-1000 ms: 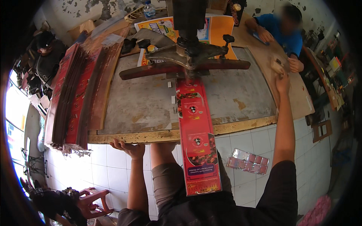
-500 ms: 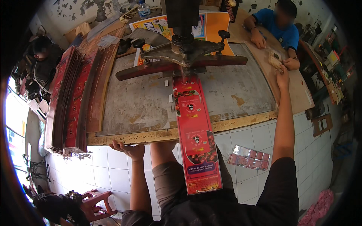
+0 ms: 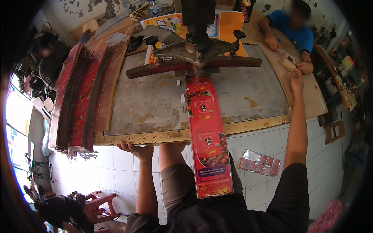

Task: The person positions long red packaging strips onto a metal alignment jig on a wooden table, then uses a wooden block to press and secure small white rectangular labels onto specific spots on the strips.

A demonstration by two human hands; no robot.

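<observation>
Here I stand at the bench (image 3: pixel 163 136) with a long red printed carton sheet (image 3: pixel 205 132) laid across its front edge.

My left hand (image 3: pixel 136 149) curls its fingers onto that wooden front edge, just left of the sheet, holding nothing else. My right hand (image 3: pixel 297 80) reaches far right of the sheet toward a small block (image 3: pixel 289 62) in another person's hand (image 3: pixel 307 68); its grip I cannot tell. The sheet's far end lies under the press arm (image 3: pixel 194 64); stacked red sheets (image 3: pixel 79 97) sit well left.

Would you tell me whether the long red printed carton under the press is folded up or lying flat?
Flat: the red printed carton sheet lies spread along the grey press table, one end under the press head, the other overhanging the edge.
</observation>
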